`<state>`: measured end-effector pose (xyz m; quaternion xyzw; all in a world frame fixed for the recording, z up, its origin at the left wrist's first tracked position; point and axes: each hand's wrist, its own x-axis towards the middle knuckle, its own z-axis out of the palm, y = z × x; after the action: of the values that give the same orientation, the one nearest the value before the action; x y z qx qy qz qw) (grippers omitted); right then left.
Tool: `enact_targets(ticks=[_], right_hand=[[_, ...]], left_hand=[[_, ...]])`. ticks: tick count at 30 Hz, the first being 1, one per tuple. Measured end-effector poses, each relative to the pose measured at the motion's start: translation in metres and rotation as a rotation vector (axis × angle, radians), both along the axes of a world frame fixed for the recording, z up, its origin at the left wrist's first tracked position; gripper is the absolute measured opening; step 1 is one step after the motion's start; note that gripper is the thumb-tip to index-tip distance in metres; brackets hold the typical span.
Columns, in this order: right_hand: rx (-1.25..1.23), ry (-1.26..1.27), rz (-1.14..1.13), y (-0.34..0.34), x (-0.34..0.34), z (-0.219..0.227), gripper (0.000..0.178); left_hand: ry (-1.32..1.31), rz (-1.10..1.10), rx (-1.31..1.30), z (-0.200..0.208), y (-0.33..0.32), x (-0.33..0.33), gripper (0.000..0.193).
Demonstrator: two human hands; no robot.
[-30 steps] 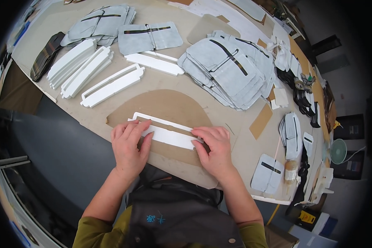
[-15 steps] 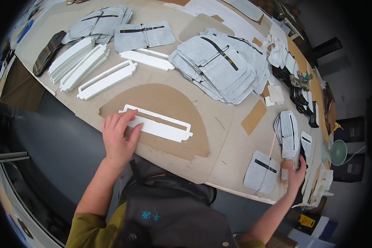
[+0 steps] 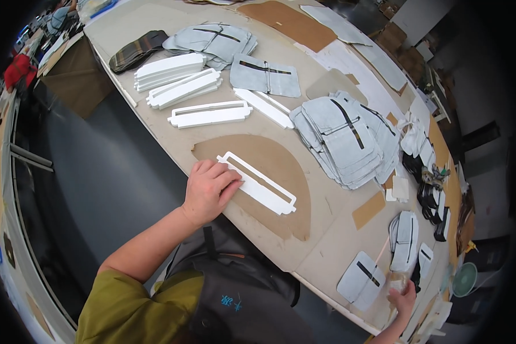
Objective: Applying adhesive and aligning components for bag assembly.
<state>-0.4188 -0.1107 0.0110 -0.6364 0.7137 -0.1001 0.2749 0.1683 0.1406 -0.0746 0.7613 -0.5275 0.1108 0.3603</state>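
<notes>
White frame: The long white frame [image 3: 262,196] lies on a slant on top of the brown board [image 3: 278,163]. A long slot runs along it.
Left hand: Your left hand [image 3: 213,186] is over the left side of the brown board. Its grip holds the left end of the white frame, with the fingers and thumb bent.
Right hand: Your right hand [image 3: 403,297] is well to the right of the brown board. Your fingertips touch the near end of a tan jar-like thing [image 3: 397,281]. From this view you cannot tell if this grip is tight or loose.
Brown board: It lies on the worktop [image 3: 324,246]. Its far edge is round.
White stack: A stack of white frames [image 3: 169,70] sits past the brown board, off to its left.
Gray pile: A big pile of pale gray pieces [image 3: 344,137] is to the right of the brown board and a bit past it. The top one has a black strip.
Tan card: A tan card [image 3: 368,210] lies to the right of the brown board.
</notes>
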Motion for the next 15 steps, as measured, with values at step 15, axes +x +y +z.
enact_targets(ticks=[15], right_hand=[[0.397, -1.623, 0.536, 0.017, 0.445, 0.007, 0.073]], left_hand=[[0.073, -0.010, -0.121, -0.019, 0.008, -0.001, 0.016]])
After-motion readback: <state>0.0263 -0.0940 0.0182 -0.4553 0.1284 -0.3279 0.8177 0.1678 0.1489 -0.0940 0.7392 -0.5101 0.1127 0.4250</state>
